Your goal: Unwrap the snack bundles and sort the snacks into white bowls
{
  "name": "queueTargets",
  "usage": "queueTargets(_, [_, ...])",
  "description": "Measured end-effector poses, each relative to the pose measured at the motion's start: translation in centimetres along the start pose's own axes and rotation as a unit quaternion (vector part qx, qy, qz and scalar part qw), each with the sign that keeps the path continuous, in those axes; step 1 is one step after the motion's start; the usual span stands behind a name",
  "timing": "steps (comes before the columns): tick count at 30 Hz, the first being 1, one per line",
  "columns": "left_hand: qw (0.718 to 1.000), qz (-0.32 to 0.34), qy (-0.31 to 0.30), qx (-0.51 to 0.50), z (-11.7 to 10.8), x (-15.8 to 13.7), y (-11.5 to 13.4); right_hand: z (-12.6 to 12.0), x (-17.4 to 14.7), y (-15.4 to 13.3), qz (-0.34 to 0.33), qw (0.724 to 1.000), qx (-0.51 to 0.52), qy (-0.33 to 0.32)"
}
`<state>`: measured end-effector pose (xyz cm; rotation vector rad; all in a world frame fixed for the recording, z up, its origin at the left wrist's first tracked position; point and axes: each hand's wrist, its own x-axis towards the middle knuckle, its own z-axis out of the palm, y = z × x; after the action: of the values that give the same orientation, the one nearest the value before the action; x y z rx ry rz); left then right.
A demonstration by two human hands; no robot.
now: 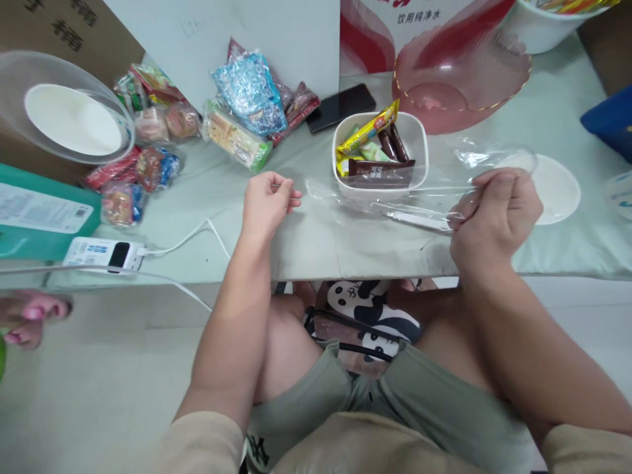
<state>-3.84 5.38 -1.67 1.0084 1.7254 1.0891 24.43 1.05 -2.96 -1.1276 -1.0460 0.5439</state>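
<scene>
My right hand [496, 204] is closed around a clear plastic sheet or bag [429, 193], whose exact kind I cannot tell. It stretches leftward, in front of a white tub [421, 141] of wrapped snacks. My left hand [271, 201] is pinched at the left of the tub, near the plastic's loose end; whatever its fingertips hold is too small to make out. Inside the tub lie a yellow-wrapped stick [370, 128] and a brown-wrapped bar [380, 172]. A white pen-like tool [419, 220] rests under the plastic, partly hidden by my right hand.
Several wrapped snacks [251, 92] lie back left beside a black phone [345, 106]. A pink glass bowl [459, 79] stands behind the tub. A white round lid or plate [557, 191] sits at right. At left are a white power bank [106, 255] with a cable and a clear container [74, 122].
</scene>
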Motion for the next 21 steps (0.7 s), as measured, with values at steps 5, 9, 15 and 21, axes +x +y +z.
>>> queueTargets(5, [1.000, -0.010, 0.010, 0.016, -0.3, -0.3, 0.4, 0.1, 0.3, 0.1, 0.022, 1.000, 0.003, 0.015])
queueTargets(9, [0.994, -0.045, -0.046, 0.089, 0.8, -0.5, -0.1, 0.3, -0.3, 0.1, 0.021, 1.000, -0.002, -0.004])
queueTargets(15, [0.991, 0.002, -0.078, 0.109, 2.1, 0.2, -1.0, 0.1, -0.7, 0.2, 0.006, 1.000, -0.018, -0.023])
queueTargets(21, [0.998, -0.032, -0.041, -0.046, 0.9, -0.2, 0.3, 0.0, -0.3, 0.3, 0.025, 0.999, -0.017, 0.019])
